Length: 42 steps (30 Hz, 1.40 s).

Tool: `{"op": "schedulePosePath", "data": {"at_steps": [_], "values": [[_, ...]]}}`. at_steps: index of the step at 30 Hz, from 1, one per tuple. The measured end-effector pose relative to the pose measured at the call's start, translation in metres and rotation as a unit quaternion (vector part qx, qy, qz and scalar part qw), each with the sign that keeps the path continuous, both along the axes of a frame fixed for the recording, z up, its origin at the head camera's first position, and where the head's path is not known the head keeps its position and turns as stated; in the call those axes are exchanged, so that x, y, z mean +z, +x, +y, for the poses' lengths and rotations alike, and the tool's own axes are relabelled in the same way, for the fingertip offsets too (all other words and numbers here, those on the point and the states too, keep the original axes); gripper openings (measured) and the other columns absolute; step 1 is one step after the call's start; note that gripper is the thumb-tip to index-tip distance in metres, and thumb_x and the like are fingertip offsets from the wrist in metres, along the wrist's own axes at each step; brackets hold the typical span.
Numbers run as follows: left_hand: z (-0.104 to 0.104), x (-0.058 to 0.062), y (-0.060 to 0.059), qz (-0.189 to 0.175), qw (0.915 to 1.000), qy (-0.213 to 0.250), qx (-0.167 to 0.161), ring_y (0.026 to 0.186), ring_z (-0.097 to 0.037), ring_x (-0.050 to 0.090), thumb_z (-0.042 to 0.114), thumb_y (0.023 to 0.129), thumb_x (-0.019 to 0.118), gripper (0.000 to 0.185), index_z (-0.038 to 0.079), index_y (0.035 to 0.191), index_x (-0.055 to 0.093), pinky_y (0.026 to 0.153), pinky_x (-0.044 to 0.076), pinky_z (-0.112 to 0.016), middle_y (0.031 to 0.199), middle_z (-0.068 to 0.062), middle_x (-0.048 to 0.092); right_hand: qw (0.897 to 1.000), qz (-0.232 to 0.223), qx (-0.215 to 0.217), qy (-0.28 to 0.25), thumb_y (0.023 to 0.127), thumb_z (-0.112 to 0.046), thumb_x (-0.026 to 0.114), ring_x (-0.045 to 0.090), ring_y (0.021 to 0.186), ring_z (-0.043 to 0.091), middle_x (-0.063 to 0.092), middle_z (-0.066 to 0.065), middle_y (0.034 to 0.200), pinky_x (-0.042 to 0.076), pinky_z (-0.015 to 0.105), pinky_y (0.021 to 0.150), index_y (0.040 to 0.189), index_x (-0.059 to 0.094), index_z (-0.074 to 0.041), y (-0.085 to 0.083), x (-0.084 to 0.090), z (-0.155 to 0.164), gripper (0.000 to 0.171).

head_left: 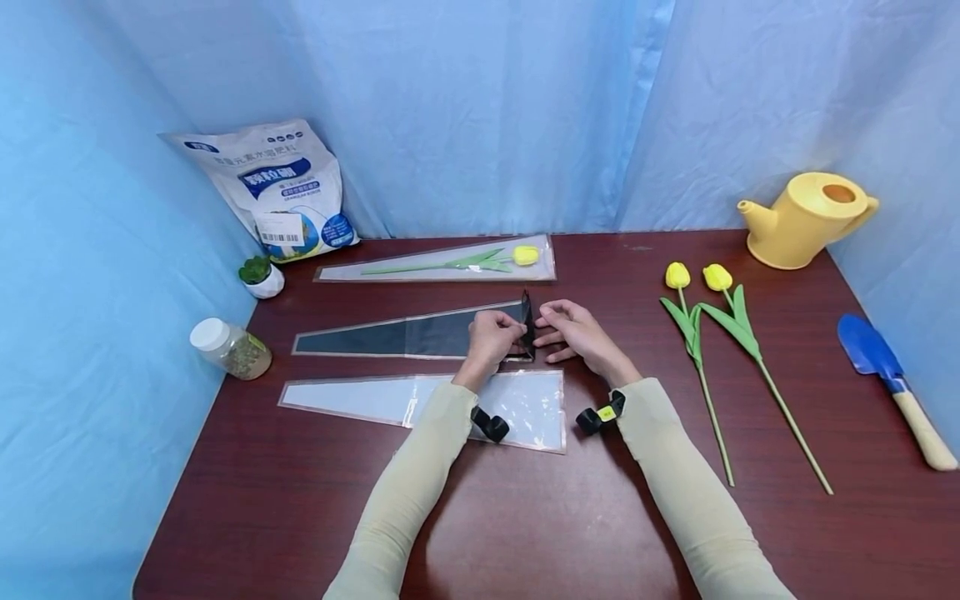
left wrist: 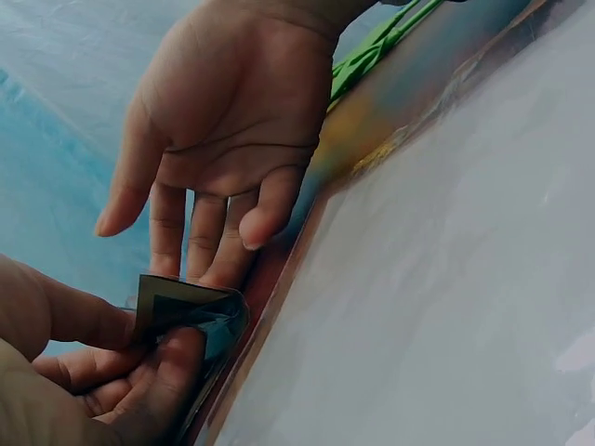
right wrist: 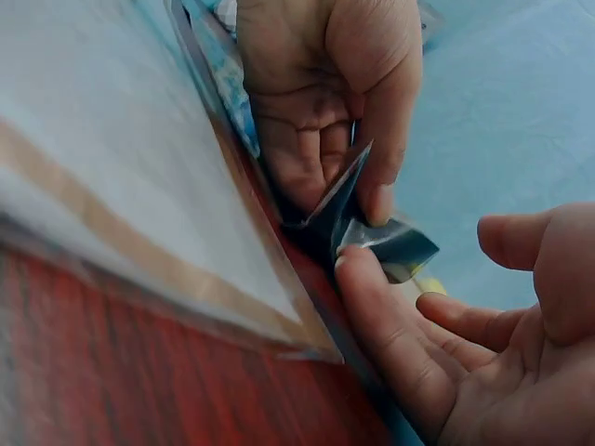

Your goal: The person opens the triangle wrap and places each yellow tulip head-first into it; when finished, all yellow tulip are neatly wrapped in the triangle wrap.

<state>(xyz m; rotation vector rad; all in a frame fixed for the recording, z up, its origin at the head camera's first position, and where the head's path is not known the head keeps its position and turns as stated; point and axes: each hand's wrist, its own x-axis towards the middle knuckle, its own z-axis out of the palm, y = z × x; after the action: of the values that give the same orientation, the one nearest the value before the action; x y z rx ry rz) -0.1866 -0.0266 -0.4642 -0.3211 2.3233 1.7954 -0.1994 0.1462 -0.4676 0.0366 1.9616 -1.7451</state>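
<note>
My left hand (head_left: 491, 340) pinches the wide end of a dark tapered flower sleeve (head_left: 442, 333) between thumb and fingers. That end stands up from the table, its film bent and partly spread, as the folded dark film (right wrist: 400, 249) shows in the right wrist view. Beside it, my right hand (head_left: 579, 335) has its fingers loosely extended; one fingertip touches the film in the right wrist view. Nearer to me lies a white flower sleeve (head_left: 525, 408), partly under the left forearm. Behind the dark one, another sleeve (head_left: 420, 268) contains a yellow tulip (head_left: 525, 256).
Two yellow tulips (head_left: 701, 358) lie to the right. Beyond them are a yellow watering can (head_left: 798, 225) and a blue trowel (head_left: 873, 346). At left stand a fertilizer bag (head_left: 277, 192), a small potted succulent (head_left: 264, 282) and a white-lidded jar (head_left: 243, 354). Blue curtains (head_left: 480, 117) border the table.
</note>
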Motion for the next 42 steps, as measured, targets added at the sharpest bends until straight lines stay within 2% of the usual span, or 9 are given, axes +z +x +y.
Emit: {"op": "schedulePosePath", "data": {"at_steps": [5, 10, 16, 22, 30, 36, 42], "values": [[0.0, -0.001, -0.001, 0.004, 0.9997, -0.025, -0.003, 0.051, -0.009, 0.067, 0.01, 0.088, 0.074, 0.012, 0.001, 0.08, 0.075, 0.055, 0.058, -0.026, 0.079, -0.018, 0.076, 1.0, -0.012, 0.004, 0.027, 0.103, -0.046, 0.048, 0.073, 0.08, 0.012, 0.056, 0.016, 0.126, 0.063, 0.037, 0.065, 0.141, 0.04, -0.004, -0.006, 0.003, -0.001, 0.057], [-0.002, -0.002, -0.001, 0.005, 0.9999, -0.016, 0.0, 0.049, -0.01, 0.066, 0.008, 0.088, 0.074, 0.011, 0.0, 0.08, 0.076, 0.054, 0.059, -0.027, 0.081, -0.019, 0.076, 0.997, -0.01, 0.013, 0.08, 0.1, -0.052, 0.052, 0.072, 0.073, 0.015, 0.057, 0.013, 0.11, 0.062, 0.039, 0.064, 0.134, 0.046, -0.006, -0.017, 0.007, -0.011, 0.057], [-0.002, -0.003, -0.002, 0.009, 0.9999, 0.004, 0.003, 0.049, -0.011, 0.067, 0.007, 0.088, 0.074, 0.011, -0.002, 0.082, 0.076, 0.054, 0.059, -0.027, 0.08, -0.021, 0.076, 0.991, -0.004, 0.003, 0.133, 0.101, -0.049, 0.053, 0.071, 0.065, 0.016, 0.058, 0.014, 0.105, 0.062, 0.04, 0.061, 0.127, 0.051, -0.009, -0.024, 0.007, -0.018, 0.047], [-0.002, -0.004, -0.001, 0.008, 0.9994, 0.032, 0.0, 0.048, -0.01, 0.065, 0.011, 0.09, 0.074, 0.016, -0.004, 0.084, 0.076, 0.056, 0.06, -0.029, 0.076, -0.019, 0.074, 0.992, -0.003, -0.009, 0.128, 0.103, -0.036, 0.052, 0.071, 0.064, 0.016, 0.058, 0.013, 0.103, 0.062, 0.039, 0.061, 0.127, 0.051, -0.007, -0.022, 0.008, -0.018, 0.038], [-0.004, -0.005, -0.001, -0.002, 0.9968, 0.08, -0.002, 0.051, -0.01, 0.066, 0.01, 0.094, 0.068, 0.018, -0.005, 0.087, 0.073, 0.058, 0.061, -0.029, 0.069, -0.007, 0.068, 0.994, -0.013, -0.025, 0.103, 0.102, -0.027, 0.051, 0.071, 0.067, 0.014, 0.061, 0.013, 0.103, 0.062, 0.039, 0.062, 0.13, 0.048, -0.006, -0.014, 0.009, -0.015, 0.034], [-0.004, -0.003, 0.0, -0.004, 0.9958, 0.091, 0.004, 0.053, -0.012, 0.067, 0.007, 0.094, 0.066, 0.016, -0.005, 0.089, 0.074, 0.059, 0.061, -0.03, 0.072, -0.014, 0.071, 0.994, -0.009, -0.026, 0.102, 0.102, -0.021, 0.052, 0.071, 0.07, 0.014, 0.06, 0.013, 0.108, 0.062, 0.039, 0.062, 0.132, 0.047, -0.005, -0.008, 0.006, -0.006, 0.034], [-0.001, -0.003, 0.001, 0.002, 0.9949, 0.099, 0.02, 0.052, -0.013, 0.066, -0.001, 0.092, 0.061, 0.015, -0.009, 0.094, 0.073, 0.057, 0.061, -0.031, 0.081, -0.026, 0.073, 0.995, 0.007, -0.029, 0.098, 0.099, -0.016, 0.057, 0.071, 0.066, 0.013, 0.061, 0.013, 0.103, 0.062, 0.037, 0.06, 0.131, 0.046, 0.0, -0.002, 0.006, 0.0, 0.037]]}}
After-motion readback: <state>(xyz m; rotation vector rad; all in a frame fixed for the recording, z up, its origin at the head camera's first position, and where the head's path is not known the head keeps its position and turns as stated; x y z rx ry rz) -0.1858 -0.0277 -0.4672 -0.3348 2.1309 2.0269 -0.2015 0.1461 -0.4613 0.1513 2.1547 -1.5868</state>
